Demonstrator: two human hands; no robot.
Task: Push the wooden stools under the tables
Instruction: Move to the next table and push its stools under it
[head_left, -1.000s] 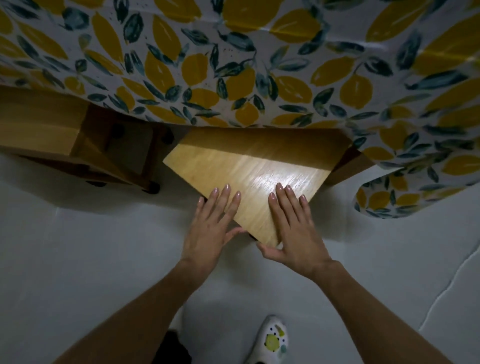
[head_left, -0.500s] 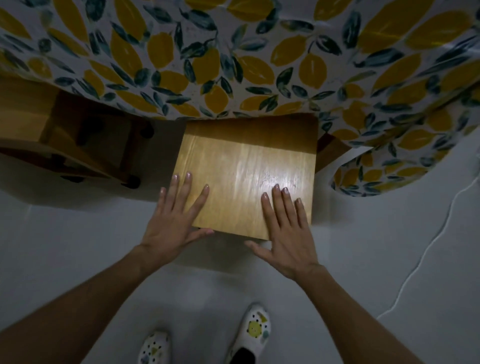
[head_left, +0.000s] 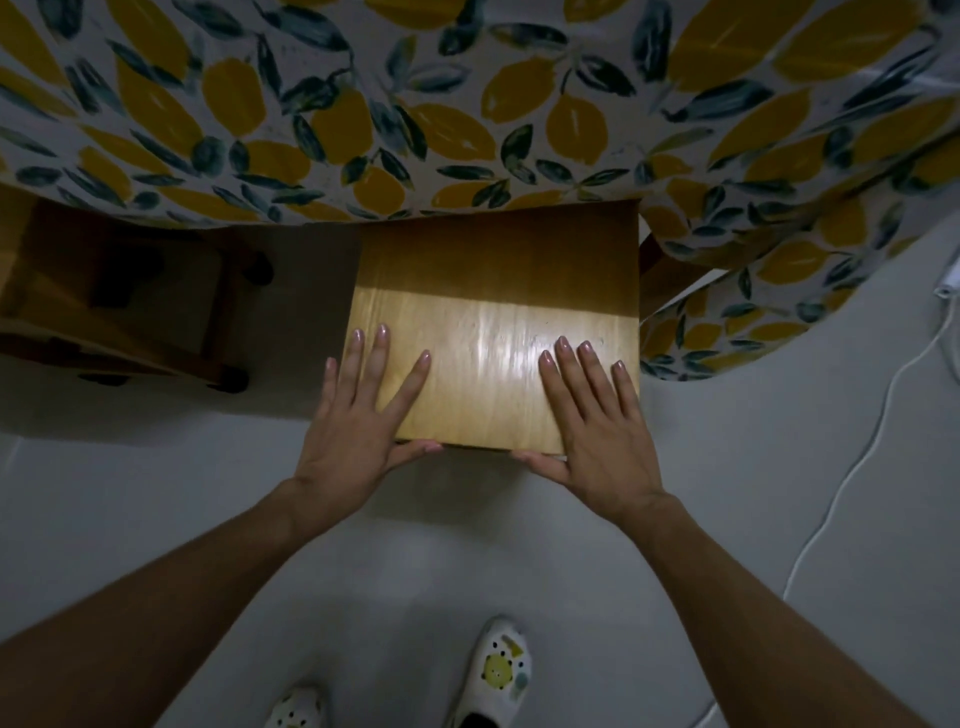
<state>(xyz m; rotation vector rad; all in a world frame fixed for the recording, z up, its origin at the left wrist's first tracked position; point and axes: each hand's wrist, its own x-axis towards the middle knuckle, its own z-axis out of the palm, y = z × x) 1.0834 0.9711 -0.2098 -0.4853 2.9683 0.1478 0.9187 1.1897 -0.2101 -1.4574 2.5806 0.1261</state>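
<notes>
A pale grey floor (head_left: 156, 493) fills the lower frame, dimly lit, with deep shadow pooling at centre left. Across the top hangs a white tablecloth (head_left: 467, 104) printed with yellow lemons and dark green leaves, its corner drooping at right. A thin white cable (head_left: 852, 467) snakes along the floor at the right edge, from a white plug at upper right.

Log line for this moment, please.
step: pushing stool under table | left hand flat on seat | right hand flat on seat | far edge under tablecloth | second stool left
</notes>
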